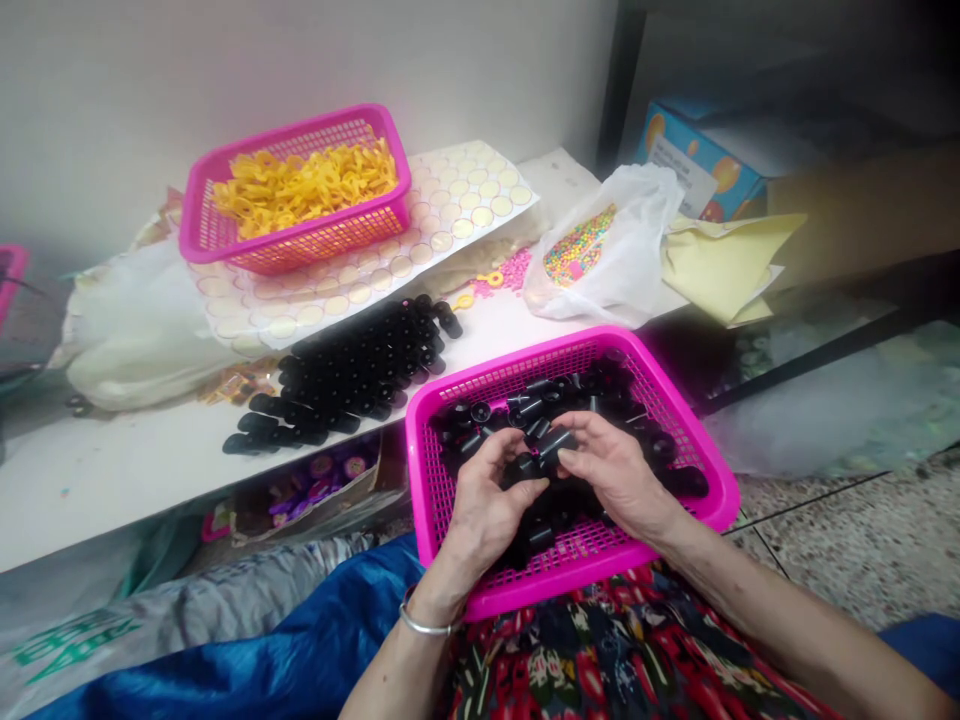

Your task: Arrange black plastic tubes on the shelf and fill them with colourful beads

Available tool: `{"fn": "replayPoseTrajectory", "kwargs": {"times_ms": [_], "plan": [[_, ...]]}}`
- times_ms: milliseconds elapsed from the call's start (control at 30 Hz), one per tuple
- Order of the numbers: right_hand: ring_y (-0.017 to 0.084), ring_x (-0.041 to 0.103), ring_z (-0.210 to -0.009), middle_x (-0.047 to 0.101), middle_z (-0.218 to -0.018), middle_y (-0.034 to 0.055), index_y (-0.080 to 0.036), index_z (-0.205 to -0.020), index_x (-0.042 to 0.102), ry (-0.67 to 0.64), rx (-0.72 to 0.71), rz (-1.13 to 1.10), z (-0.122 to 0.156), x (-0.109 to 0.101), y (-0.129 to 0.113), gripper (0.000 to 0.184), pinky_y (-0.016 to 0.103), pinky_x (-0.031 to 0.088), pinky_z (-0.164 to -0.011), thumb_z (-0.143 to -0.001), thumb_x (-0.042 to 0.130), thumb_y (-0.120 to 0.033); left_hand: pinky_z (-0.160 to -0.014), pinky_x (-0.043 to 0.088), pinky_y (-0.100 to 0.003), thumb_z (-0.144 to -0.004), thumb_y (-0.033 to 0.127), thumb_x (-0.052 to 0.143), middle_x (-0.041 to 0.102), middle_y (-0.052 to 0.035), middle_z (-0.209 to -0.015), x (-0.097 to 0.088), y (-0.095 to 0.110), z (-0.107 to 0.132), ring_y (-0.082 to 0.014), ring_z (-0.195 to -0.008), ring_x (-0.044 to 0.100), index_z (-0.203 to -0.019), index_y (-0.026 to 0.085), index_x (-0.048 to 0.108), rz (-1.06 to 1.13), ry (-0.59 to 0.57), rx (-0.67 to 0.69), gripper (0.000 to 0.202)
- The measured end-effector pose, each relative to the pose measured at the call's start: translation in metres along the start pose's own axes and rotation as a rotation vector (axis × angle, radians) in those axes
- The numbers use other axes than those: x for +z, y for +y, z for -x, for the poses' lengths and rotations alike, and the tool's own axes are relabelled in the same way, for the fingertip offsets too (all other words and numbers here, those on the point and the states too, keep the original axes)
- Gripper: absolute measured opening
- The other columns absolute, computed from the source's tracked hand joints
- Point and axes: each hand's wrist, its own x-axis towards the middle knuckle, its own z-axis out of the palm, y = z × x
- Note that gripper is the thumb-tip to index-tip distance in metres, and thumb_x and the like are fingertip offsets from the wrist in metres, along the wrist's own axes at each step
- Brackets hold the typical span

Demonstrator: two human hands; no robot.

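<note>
Where the grips meet: black plastic cylinder (556, 447), long axis left to right, above the near pink basket (417, 470).
Right hand (619, 470): pinching that cylinder from its right.
Left hand (489, 490): grasping a shorter black piece (523, 467) at its left end (joined or merely touching, I cannot tell).
Basket contents: loose black tubular parts (531, 408).
Far pink basket (402, 165): yellow plastic pieces (315, 185).
Surface (112, 490): cylinder rows (352, 370), left.

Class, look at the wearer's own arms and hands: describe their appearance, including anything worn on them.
The left hand and right hand are gloveless, and no sleeves show on the forearms. A thin, rounded, silver-coloured bangle circles the left wrist; none shows on the right.
</note>
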Motion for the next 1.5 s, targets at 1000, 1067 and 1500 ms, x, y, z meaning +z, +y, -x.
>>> {"fn": "replayPoseTrajectory", "kwargs": {"times_ms": [1000, 1067, 1500], "plan": [[0.011, 0.061, -0.083, 0.065, -0.087, -0.0006, -0.021, -0.099, 0.061, -0.032, -0.106, 0.132, 0.008, -0.017, -0.003, 0.028, 0.023, 0.049, -0.075, -0.072, 0.071, -0.017, -0.070, 0.052, -0.026, -0.049, 0.013, 0.083, 0.070, -0.0024, -0.079, 0.006, 0.009, -0.006, -0.0161, -0.074, 0.065, -0.093, 0.016, 0.064, 0.008, -0.117, -0.026, 0.047], [0.012, 0.062, -0.084, 0.066, -0.088, 0.0001, -0.021, -0.100, 0.061, -0.047, -0.109, 0.149, 0.010, -0.016, -0.002, 0.029, 0.024, 0.050, -0.076, -0.073, 0.071, -0.017, -0.069, 0.052, -0.026, -0.047, 0.016, 0.084, 0.070, -0.0021, -0.079, 0.008, 0.007, -0.006, -0.0161, -0.073, 0.065, -0.093, 0.015, 0.064, 0.024, -0.099, -0.024, 0.050], [0.016, 0.066, -0.079, 0.069, -0.092, 0.0041, -0.020, -0.100, 0.062, 0.037, -0.366, 0.468, 0.011, 0.010, 0.012, 0.023, 0.028, 0.056, -0.074, -0.077, 0.066, -0.023, -0.090, 0.048, -0.029, -0.085, 0.035, 0.054, 0.068, -0.0053, -0.110, 0.017, 0.010, 0.020, -0.0182, -0.097, 0.063, -0.121, 0.019, 0.059, -0.146, -0.005, 0.060, 0.039]]}}
